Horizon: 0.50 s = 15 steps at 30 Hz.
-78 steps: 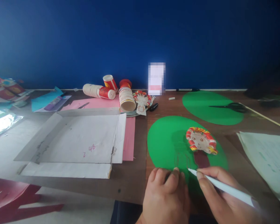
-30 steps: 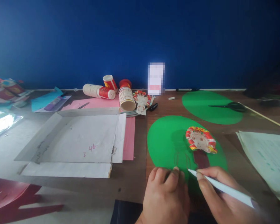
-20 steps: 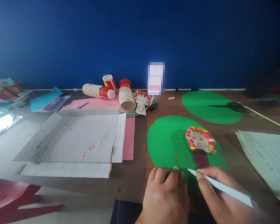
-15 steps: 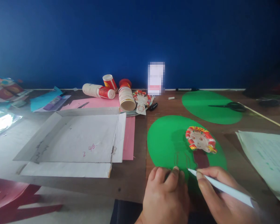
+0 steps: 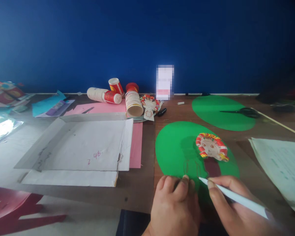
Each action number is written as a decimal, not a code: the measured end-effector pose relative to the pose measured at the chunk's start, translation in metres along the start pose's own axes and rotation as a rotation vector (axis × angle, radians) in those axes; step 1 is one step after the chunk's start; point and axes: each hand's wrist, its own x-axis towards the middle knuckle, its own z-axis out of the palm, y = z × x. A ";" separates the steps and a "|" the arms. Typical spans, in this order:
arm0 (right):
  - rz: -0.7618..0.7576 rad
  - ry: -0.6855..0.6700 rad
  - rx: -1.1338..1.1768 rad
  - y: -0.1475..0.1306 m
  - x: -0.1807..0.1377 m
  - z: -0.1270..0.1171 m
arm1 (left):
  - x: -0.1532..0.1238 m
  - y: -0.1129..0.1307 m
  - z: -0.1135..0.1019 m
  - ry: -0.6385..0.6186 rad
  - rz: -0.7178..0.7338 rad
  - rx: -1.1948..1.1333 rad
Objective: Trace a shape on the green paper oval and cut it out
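A green paper oval (image 5: 177, 147) lies on the brown table in front of me. On it sits a paper-cup doll head (image 5: 211, 147) with a red and yellow curled rim, above a dark red strip. My left hand (image 5: 174, 205) rests with curled fingers on the oval's near edge, pressing it down. My right hand (image 5: 232, 205) grips a white pen (image 5: 233, 196), whose tip touches the green paper just below faint drawn lines.
A flattened white cardboard box (image 5: 83, 147) lies over pink paper (image 5: 136, 144) to the left. Paper cups (image 5: 132, 103) and a second doll (image 5: 149, 106) stand at the back. Scissors (image 5: 243, 112) rest on a second green oval (image 5: 223, 113). White sheets (image 5: 282, 164) lie right.
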 end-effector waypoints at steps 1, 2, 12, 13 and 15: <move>-0.005 0.010 0.000 -0.001 0.001 0.000 | 0.000 0.000 0.000 -0.001 0.000 0.001; -0.008 0.026 0.004 -0.002 0.001 0.000 | 0.000 0.000 0.000 -0.001 -0.001 0.003; -0.023 0.042 -0.036 -0.005 0.004 -0.002 | -0.001 0.000 0.000 -0.008 0.004 0.009; -0.025 0.045 -0.041 -0.004 0.004 -0.002 | -0.001 0.000 0.000 -0.011 0.008 0.011; -0.030 0.052 -0.038 -0.004 0.003 -0.001 | -0.001 -0.001 0.000 -0.009 0.010 0.013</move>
